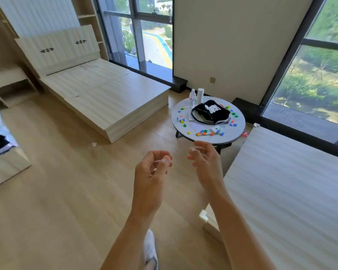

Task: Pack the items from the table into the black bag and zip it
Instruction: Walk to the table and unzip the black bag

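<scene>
Black bag [211, 112] with a white print, slumped near the middle of the round white worktop [236, 133], well apart from both hands. Left grip [152, 168] raised in the air over the wooden floor [66, 182], fingers loosely curled toward the thumb, nothing visible inside. Right grip [205, 160] just beside it, palm turned inward, fingers relaxed, slightly bent and apart, empty, held in the air short of the worktop's near rim. Below the forearms, a pale shoe [150, 248] on the floor. Around the bag, small coloured pieces [182, 120] in red, blue, green and yellow, scattered on the left, right and near sides; a strung row of them [210, 134] close to the near rim. At the far rim, behind the bag, an upright white roll [200, 95] with a clear bottle [192, 96] just beside it on the left. Left of the worktop, a bare wooden bed frame [105, 94]; right of it and nearer, a pale striped platform [291, 191]. Behind all this, tall dark-framed windows [144, 36] with greenery outside
</scene>
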`<state>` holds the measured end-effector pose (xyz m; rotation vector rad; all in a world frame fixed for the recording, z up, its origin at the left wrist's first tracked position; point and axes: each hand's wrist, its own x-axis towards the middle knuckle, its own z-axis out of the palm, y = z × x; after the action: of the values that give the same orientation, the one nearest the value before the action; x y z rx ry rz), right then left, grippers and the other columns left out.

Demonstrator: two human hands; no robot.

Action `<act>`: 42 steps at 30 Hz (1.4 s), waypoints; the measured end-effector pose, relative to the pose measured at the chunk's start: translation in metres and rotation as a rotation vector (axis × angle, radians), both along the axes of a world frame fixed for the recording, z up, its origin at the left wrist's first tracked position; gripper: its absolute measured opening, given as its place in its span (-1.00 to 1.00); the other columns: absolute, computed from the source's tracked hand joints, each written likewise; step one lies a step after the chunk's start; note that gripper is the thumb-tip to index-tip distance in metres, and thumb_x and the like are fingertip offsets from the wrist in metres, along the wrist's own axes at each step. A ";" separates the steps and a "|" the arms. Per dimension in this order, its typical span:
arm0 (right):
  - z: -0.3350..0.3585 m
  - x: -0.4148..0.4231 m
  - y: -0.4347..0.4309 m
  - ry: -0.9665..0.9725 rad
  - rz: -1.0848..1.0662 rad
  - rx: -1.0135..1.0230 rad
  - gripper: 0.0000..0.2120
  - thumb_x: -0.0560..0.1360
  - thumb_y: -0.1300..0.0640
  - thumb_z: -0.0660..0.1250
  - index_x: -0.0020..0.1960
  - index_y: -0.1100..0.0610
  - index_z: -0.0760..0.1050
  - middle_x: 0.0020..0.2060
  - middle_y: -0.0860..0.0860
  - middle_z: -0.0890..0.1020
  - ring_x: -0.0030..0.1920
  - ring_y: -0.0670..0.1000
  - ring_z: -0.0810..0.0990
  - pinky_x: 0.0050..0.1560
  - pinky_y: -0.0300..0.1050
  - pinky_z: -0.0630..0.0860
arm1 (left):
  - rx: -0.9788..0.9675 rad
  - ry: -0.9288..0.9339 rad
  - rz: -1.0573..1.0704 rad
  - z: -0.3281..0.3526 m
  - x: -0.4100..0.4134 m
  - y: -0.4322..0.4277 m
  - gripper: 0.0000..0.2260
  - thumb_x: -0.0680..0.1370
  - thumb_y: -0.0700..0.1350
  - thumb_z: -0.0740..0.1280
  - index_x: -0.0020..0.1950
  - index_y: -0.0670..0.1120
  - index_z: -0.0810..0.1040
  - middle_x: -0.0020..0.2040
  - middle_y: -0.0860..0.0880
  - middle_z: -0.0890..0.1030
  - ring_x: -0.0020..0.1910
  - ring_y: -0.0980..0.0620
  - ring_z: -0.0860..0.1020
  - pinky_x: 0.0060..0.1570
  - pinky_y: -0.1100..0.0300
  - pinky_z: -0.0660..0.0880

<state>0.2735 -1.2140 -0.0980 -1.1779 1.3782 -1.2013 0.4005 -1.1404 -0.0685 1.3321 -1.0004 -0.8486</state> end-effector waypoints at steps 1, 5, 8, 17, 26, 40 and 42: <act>-0.003 0.004 -0.015 -0.009 -0.010 0.003 -0.82 0.56 0.11 0.38 0.15 -0.02 0.53 -0.03 0.00 0.66 -0.02 0.04 0.69 0.10 0.07 0.58 | 0.007 -0.001 -0.018 -0.003 0.004 -0.018 -0.86 0.51 -0.03 0.28 -0.06 0.01 0.63 -0.11 -0.06 0.69 -0.05 -0.08 0.65 0.02 -0.04 0.53; -0.012 0.029 -0.093 -0.025 -0.094 0.014 -0.80 0.56 0.10 0.38 0.18 0.01 0.53 -0.02 0.02 0.68 -0.05 0.02 0.70 0.06 -0.03 0.56 | 0.014 0.002 -0.108 -0.011 0.031 -0.108 -0.85 0.50 -0.03 0.28 -0.07 0.00 0.63 -0.10 -0.06 0.69 -0.06 -0.09 0.64 -0.01 0.01 0.53; -0.009 0.046 -0.153 -0.026 -0.138 0.028 -0.78 0.56 0.07 0.38 0.20 0.01 0.53 -0.03 -0.02 0.68 -0.02 0.01 0.69 0.07 -0.05 0.57 | 0.021 0.003 -0.179 -0.009 0.052 -0.181 -0.84 0.49 -0.02 0.28 -0.06 -0.02 0.63 -0.11 -0.08 0.69 -0.06 -0.10 0.64 -0.01 0.01 0.53; -0.018 0.067 -0.279 -0.052 -0.295 0.087 -0.79 0.58 0.07 0.37 0.21 -0.01 0.52 0.07 0.02 0.66 -0.02 -0.02 0.71 0.10 -0.02 0.60 | 0.059 -0.020 -0.360 -0.008 0.080 -0.333 -0.84 0.50 0.01 0.28 -0.05 0.01 0.63 -0.10 -0.02 0.70 -0.08 0.03 0.66 0.01 0.06 0.55; -0.053 0.078 -0.444 -0.109 -0.357 0.151 -0.83 0.59 0.09 0.34 0.18 0.04 0.52 0.04 0.06 0.67 -0.06 -0.02 0.71 -0.09 -0.14 0.55 | 0.132 -0.054 -0.419 -0.045 0.098 -0.497 -0.86 0.50 0.04 0.28 -0.07 0.08 0.63 -0.10 0.03 0.71 -0.07 0.03 0.66 0.00 0.08 0.54; -0.078 0.072 -0.679 -0.140 -0.386 0.225 -0.81 0.59 0.05 0.33 0.20 -0.02 0.51 0.06 -0.01 0.65 -0.08 -0.11 0.70 0.00 -0.09 0.58 | 0.194 -0.129 -0.516 -0.059 0.081 -0.752 -0.84 0.51 0.03 0.28 -0.04 0.03 0.62 -0.09 0.02 0.70 -0.06 0.02 0.66 -0.10 0.09 0.56; -0.082 0.069 -0.699 -0.131 -0.425 0.256 -0.80 0.59 0.04 0.33 0.21 -0.01 0.51 0.07 -0.01 0.65 -0.07 -0.09 0.70 0.05 -0.07 0.59 | 0.218 -0.133 -0.549 -0.064 0.075 -0.784 -0.83 0.51 0.02 0.27 -0.04 0.01 0.62 -0.10 -0.01 0.70 -0.05 -0.03 0.66 0.01 -0.04 0.59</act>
<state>0.3422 -1.9135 -0.1804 -0.6330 1.6744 -1.3156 0.4758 -1.9246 -0.1325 1.3249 -1.4450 -1.3231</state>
